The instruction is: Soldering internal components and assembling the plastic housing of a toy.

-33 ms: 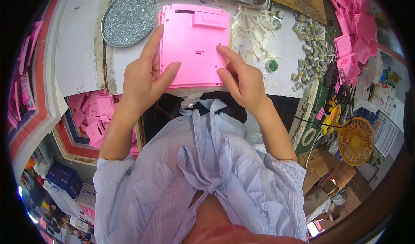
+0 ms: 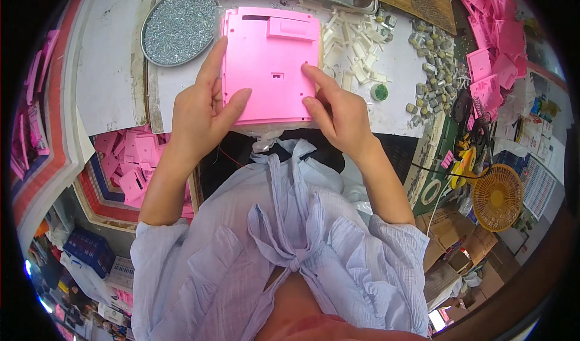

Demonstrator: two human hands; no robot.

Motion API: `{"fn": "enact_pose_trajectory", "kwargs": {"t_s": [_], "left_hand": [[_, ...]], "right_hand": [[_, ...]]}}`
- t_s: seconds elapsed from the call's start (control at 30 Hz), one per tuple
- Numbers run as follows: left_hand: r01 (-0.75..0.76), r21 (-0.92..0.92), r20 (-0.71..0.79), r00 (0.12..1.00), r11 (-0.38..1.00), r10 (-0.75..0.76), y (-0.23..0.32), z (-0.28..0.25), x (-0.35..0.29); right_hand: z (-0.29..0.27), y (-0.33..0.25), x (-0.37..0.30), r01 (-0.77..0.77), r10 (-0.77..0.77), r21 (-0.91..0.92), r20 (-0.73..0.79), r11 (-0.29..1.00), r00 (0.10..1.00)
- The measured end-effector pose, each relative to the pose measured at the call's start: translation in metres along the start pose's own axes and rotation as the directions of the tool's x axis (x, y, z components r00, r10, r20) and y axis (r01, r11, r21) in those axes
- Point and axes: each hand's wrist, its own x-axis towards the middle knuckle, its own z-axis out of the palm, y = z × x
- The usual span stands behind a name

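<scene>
A flat, squarish pink plastic housing (image 2: 266,69) lies at the near edge of the worktable, in front of my body. It has a raised block near its far right corner, a dark slot at the far edge and a small rectangular hole in the middle. My left hand (image 2: 208,108) grips its left side, thumb on the top face and fingers along the edge. On the right side, my right hand (image 2: 341,108) holds it with thumb and forefinger at the edge; its other fingers are partly hidden. Clear plastic film (image 2: 269,138) shows under the near edge.
A round tray of small screws (image 2: 181,27) stands at the far left. White plastic parts (image 2: 356,45), a green-topped round piece (image 2: 379,91) and small metal motors (image 2: 432,78) lie to the right. Pink parts fill a bin (image 2: 130,160) at lower left. A yellow fan (image 2: 496,196) is at right.
The pink housing has shifted very slightly left and nearer, with both hands still on its sides. Nothing else visibly differs.
</scene>
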Motion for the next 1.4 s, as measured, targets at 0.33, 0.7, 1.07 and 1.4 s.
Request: {"fn": "enact_pose_trajectory", "kwargs": {"t_s": [0.33, 0.7, 1.07, 1.4], "left_hand": [[0.092, 0.289, -0.055, 0.995, 0.953, -0.079, 0.008, 0.008, -0.020], [-0.071, 0.536, -0.199, 0.958, 0.842, 0.207, -0.030, -0.071, 0.067], [-0.097, 0.573, -0.173, 0.956, 0.814, 0.236, -0.066, -0.076, 0.075], [-0.081, 0.650, -0.160, 0.958, 0.756, 0.240, -0.072, -0.077, 0.076]], "right_hand": [[-0.024, -0.028, 0.020, 0.036, 0.056, -0.354, 0.246, 0.935, 0.968], [-0.059, -0.042, 0.074, 0.265, -0.012, -0.401, 0.532, 0.877, 0.846], [-0.056, -0.056, 0.203, 0.419, -0.160, -0.111, 0.813, 0.901, 0.560], [0.103, -0.052, 0.288, 0.714, -0.611, -0.480, 0.383, 0.510, 0.693]]}}
